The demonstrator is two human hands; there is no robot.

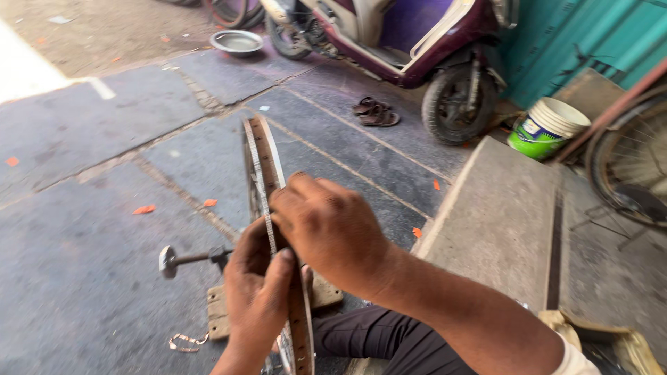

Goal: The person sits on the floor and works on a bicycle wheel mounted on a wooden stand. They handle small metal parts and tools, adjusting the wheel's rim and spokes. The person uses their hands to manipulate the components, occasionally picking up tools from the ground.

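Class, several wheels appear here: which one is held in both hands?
The bare wheel rim, upright and edge-on, gripped by left hand and right hand; the scooter wheel and bicycle wheel stand untouched.

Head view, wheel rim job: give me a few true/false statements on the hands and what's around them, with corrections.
1. Both hands grip the wheel rim. True: left hand low, right hand above it.
2. The rim lies flat on the floor. False: it stands on edge.
3. A scooter is parked behind the work area. True.
4. The bucket is red. False: it is white and green.
5. A pair of sandals lies on the stone floor. True.
6. The metal bowl sits beside the bucket. False: it is far left of it, near the scooter's rear wheel.
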